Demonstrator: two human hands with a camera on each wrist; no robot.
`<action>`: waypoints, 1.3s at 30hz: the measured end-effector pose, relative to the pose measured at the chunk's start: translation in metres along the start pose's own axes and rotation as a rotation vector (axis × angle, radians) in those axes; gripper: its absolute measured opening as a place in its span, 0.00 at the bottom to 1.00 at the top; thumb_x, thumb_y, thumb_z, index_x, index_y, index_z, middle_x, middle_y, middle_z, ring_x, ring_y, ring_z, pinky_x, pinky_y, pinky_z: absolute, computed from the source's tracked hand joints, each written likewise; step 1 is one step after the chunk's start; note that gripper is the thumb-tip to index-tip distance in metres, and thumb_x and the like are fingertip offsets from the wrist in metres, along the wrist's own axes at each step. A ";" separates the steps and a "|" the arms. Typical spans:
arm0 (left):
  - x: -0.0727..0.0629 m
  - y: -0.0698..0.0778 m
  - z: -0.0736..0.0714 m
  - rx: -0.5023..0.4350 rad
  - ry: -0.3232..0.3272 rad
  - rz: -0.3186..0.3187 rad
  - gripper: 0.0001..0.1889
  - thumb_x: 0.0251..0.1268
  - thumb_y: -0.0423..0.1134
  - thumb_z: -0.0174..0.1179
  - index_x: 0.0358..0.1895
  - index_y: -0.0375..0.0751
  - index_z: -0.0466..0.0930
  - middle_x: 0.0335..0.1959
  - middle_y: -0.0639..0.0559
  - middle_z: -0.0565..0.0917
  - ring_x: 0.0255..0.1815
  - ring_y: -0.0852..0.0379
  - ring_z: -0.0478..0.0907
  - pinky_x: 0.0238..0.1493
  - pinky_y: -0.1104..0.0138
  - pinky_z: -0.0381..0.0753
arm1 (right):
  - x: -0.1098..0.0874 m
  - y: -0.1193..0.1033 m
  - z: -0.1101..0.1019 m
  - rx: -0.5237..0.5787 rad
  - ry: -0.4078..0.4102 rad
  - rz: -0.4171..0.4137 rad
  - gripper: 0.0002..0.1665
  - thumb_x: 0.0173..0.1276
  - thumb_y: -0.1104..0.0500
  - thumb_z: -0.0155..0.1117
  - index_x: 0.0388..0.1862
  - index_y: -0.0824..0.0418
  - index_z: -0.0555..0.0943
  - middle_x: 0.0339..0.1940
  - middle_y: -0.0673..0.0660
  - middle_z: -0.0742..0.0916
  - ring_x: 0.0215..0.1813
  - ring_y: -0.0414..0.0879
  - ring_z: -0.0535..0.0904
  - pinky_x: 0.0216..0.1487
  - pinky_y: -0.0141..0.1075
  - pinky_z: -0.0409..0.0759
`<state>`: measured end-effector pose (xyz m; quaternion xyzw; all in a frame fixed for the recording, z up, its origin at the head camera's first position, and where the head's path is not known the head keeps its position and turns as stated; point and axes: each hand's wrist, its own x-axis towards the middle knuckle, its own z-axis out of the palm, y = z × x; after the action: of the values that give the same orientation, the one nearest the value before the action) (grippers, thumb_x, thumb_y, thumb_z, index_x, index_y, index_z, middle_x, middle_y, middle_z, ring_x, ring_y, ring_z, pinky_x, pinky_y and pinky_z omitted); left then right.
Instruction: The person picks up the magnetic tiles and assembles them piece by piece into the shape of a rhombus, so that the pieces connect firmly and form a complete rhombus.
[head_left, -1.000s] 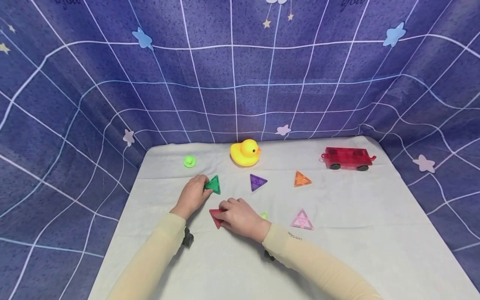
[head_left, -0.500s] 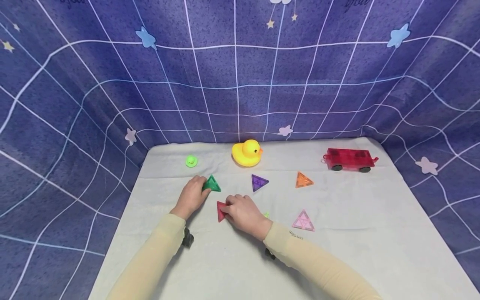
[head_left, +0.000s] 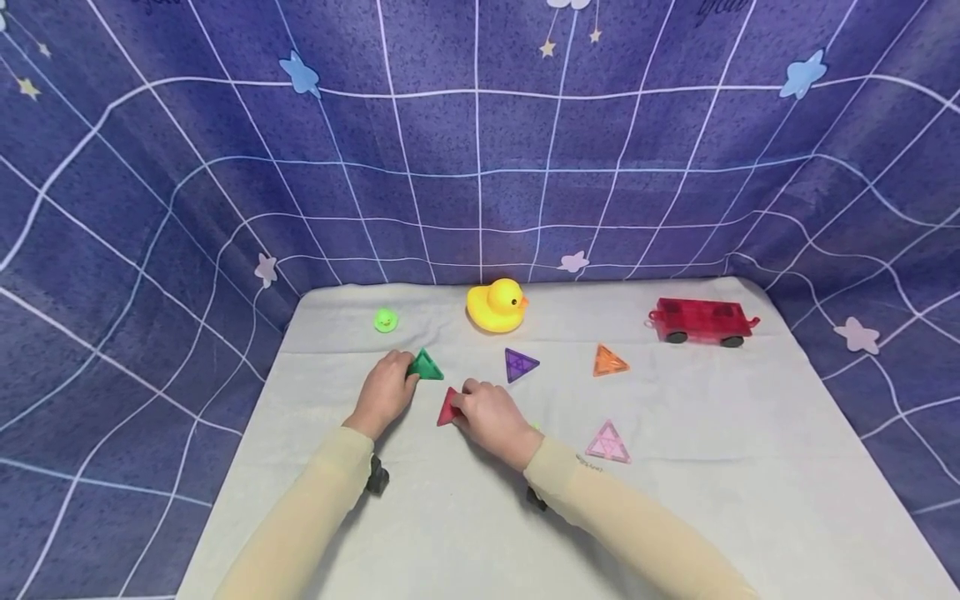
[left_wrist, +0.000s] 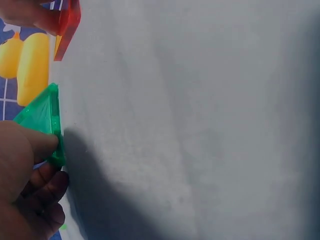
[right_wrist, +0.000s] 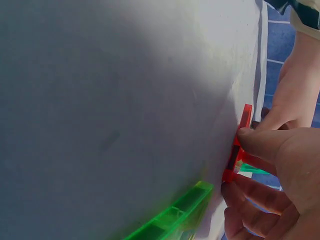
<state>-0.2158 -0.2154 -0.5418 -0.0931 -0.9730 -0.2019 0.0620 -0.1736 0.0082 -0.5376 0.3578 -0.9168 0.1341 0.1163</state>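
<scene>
1. Nearest me, dark writing ran along my right sleeve [head_left: 570,479], too small to read.
2. My right hand [head_left: 495,423] pinched the red triangle [head_left: 447,408] between thumb and fingers; it stuck out leftward from my fingertips, its long visible edge slanting away from me. A lime triangle [right_wrist: 175,215] was mostly hidden by that wrist in the head view, and the pink triangle [head_left: 608,443] lay to its right.
3. My left hand [head_left: 385,390], slightly farther out, pinched the green triangle [head_left: 427,366]. Red sat to the right of green and nearer me, corner close to corner, with a gap between them.
4. Beyond lay the purple triangle [head_left: 519,364] and, right of it, the orange triangle [head_left: 610,361].
5. Along the far edge of the surface [head_left: 457,533] stood a lime face toy [head_left: 386,320], a yellow duck [head_left: 497,307] and a red wheeled base [head_left: 701,320].
6. Farthest, the curtain [head_left: 480,200] bore lettering cut off at the top; I couldn't read it surely.
</scene>
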 end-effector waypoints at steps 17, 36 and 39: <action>-0.002 0.000 0.001 0.024 0.043 0.031 0.04 0.67 0.30 0.64 0.35 0.39 0.78 0.32 0.47 0.79 0.34 0.47 0.78 0.40 0.52 0.80 | 0.014 0.008 0.000 0.016 0.026 0.066 0.10 0.65 0.54 0.79 0.39 0.58 0.88 0.30 0.53 0.81 0.29 0.47 0.81 0.33 0.39 0.82; -0.006 0.015 0.001 0.077 0.004 0.059 0.05 0.68 0.33 0.60 0.32 0.40 0.79 0.27 0.49 0.76 0.26 0.49 0.72 0.35 0.52 0.77 | 0.025 0.013 0.003 0.027 -0.054 0.100 0.06 0.66 0.60 0.78 0.42 0.58 0.90 0.37 0.58 0.84 0.36 0.52 0.85 0.43 0.41 0.84; -0.004 0.015 0.003 0.079 0.003 0.064 0.04 0.67 0.33 0.61 0.33 0.39 0.79 0.27 0.49 0.76 0.26 0.49 0.72 0.35 0.52 0.77 | 0.026 0.013 0.004 0.039 -0.046 0.103 0.08 0.66 0.61 0.77 0.43 0.59 0.90 0.38 0.58 0.83 0.36 0.52 0.84 0.43 0.42 0.83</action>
<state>-0.2089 -0.2014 -0.5397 -0.1213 -0.9767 -0.1613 0.0734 -0.2018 0.0000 -0.5350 0.3154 -0.9336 0.1494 0.0811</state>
